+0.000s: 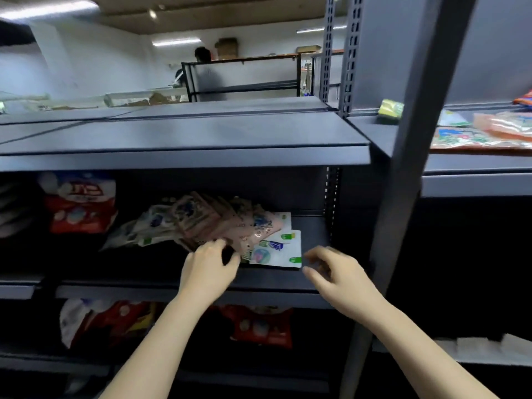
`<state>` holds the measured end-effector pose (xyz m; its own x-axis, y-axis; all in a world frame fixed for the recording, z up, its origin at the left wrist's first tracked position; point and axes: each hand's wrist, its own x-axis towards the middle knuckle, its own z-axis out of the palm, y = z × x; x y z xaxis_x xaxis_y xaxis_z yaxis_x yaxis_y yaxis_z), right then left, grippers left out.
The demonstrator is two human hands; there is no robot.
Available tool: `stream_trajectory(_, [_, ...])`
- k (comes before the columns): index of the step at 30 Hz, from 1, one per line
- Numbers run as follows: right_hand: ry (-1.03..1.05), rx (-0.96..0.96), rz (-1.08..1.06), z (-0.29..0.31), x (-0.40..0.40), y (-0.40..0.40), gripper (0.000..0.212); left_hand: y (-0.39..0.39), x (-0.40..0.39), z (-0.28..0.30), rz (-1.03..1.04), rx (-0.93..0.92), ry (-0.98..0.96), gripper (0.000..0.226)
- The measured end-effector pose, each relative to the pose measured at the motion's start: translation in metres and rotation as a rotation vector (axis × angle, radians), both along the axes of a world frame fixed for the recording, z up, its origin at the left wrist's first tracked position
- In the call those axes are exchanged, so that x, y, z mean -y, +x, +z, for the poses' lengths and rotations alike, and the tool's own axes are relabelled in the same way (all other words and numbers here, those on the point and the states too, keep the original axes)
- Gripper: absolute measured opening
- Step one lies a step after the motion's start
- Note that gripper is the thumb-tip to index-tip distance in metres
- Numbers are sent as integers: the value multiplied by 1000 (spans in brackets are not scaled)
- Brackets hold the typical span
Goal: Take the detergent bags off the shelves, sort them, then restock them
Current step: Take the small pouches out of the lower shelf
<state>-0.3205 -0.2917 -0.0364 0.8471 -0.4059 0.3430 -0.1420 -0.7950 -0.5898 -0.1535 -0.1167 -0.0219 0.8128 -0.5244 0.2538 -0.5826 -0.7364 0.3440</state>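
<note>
Middle shelf (311, 234), centre of frame: loose heap of flat detergent bags (218, 223), pinkish ones fanned over white ones, a white bag (277, 251) sticking out at the heap's 4 o'clock. Left hand (210, 266) at the heap's 6 o'clock edge, fingers (220, 243) curled onto the near pink bags, thumb spread toward 3 o'clock; looks like touching or starting a pinch, grip not confirmed, blur. Right hand (335, 276) at 3 o'clock of the white bag, just beside it, not touching, fingers half curled and apart, holding nothing.

Red-and-white bag (82, 203) stands upright at 9 o'clock on the same shelf. More red bags (259, 326) on the lower shelf at 6 o'clock. Orange packs (489, 133) on the right unit's shelf at 2 o'clock.

Handling, judged: flat bags are light, soft, floppy, with a glossy film that is likely slippery, so the stack will slide apart if lifted from one corner. Best to take a bag by its sealed edge, or clamp several between thumb and fingers, second hand under. Upright red bags look fuller and heavier; grip the top seam plus base.
</note>
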Motion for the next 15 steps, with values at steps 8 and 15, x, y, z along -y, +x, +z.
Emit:
stream_trajectory(8, [152, -221, -133, -25, -44, 115, 35, 131, -50, -34, -53, -114, 95, 25])
stream_trajectory(15, [212, -297, -238, -35, -61, 185, 36, 213, -45, -64, -187, -81, 104, 58])
